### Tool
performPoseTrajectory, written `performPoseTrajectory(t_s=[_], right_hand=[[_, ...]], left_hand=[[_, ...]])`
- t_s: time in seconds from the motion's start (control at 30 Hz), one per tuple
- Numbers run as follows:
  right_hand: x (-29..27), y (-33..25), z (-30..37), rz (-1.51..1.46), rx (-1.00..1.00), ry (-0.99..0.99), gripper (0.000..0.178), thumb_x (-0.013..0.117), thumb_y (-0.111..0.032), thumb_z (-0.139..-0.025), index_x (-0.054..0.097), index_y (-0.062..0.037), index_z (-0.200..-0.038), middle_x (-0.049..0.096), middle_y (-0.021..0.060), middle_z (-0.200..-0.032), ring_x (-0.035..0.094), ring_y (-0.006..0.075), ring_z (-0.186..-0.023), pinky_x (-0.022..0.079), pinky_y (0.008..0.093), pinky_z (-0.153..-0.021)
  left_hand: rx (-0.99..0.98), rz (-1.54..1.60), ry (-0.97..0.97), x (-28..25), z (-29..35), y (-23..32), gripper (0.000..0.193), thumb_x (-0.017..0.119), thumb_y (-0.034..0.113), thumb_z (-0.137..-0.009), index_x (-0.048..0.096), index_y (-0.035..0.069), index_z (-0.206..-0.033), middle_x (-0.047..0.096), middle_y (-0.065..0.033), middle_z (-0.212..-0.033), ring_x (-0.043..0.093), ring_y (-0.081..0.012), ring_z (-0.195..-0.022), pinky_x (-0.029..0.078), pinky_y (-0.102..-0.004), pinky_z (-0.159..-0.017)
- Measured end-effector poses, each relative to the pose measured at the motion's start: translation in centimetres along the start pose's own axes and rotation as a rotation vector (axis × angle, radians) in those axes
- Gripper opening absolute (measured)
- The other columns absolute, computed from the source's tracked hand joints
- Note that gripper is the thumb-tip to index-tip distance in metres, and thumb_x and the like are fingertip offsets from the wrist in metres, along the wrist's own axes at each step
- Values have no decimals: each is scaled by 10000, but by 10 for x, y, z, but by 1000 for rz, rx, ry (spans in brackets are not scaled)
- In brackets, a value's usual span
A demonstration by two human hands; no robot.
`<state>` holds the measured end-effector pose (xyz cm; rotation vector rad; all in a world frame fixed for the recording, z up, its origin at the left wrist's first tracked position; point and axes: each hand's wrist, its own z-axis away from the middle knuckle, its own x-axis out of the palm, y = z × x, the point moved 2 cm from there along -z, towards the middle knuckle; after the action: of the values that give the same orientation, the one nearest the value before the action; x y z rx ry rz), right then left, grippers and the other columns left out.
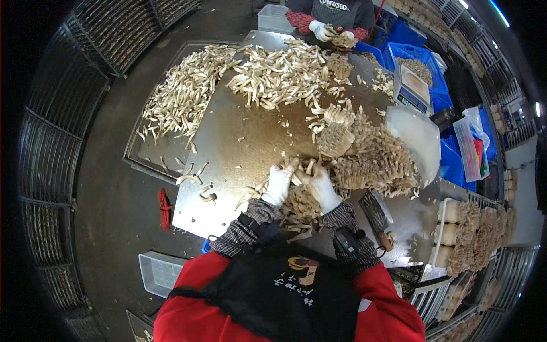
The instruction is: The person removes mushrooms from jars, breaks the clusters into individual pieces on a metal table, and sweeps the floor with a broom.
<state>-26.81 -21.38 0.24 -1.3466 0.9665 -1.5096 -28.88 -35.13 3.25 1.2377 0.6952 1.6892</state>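
My left hand (278,183), in a white glove, has its fingers pinched at a pale mushroom stem between the hands. Close beside it my right hand (320,187), gloved too, curls its thumb and fingers around a mushroom (310,166). Below and between them lies a brownish mushroom cluster (302,205) on the steel table (222,137). Loose mushrooms (247,195) lie left of my left hand. To the right of my right hand is a large stack of uncut mushroom clusters (376,154). A cleaver (374,211) with a wooden handle rests near my right forearm.
Heaps of separated mushrooms (279,74) cover the far table and a lower tray (188,85) at left. A scale (413,88) and blue crates (419,54) stand far right. Across the table a co-worker's gloved hands (333,35) handle mushrooms. A grey bin (159,273) sits lower left.
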Motion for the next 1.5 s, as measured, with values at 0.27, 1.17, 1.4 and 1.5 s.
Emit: performPoseTrajectory(t_s=[0.27,1.17,1.4,1.5], right_hand=[[11,-8,-10,1,176,-113,289,745,-79,-813,584,43,-1019,644,50,-936,611,118,-808,501,235,-755],[-71,-2,93,850,-148,22,416,600,-203,-929,521,27,-1267,580,168,-1231,563,241,-1107,427,347,-989],[-81,-6,83,1063,178,7,535,695,-245,-852,499,0,-1285,563,235,-1238,534,325,-1199,430,350,-1019],[-71,11,74,943,134,-57,467,700,-207,-838,546,-12,-1233,587,197,-1192,574,307,-1114,458,349,-965]], left_hand=[[-77,-264,-158,-24,-16,7,343,671,229,-897,590,-23,-1115,670,-61,-865,601,-102,-698,486,-237,-580],[38,-622,-323,2,21,-89,452,599,177,-922,464,-60,-1283,614,-194,-1155,605,-247,-1015,497,-315,-874],[-61,-240,-144,-16,19,-82,368,617,144,-922,507,-23,-1231,653,-115,-1064,623,-164,-875,523,-260,-780],[89,-774,-551,-15,35,-71,718,733,178,-791,379,-42,-1376,587,-204,-1232,612,-284,-1058,492,-333,-928]])
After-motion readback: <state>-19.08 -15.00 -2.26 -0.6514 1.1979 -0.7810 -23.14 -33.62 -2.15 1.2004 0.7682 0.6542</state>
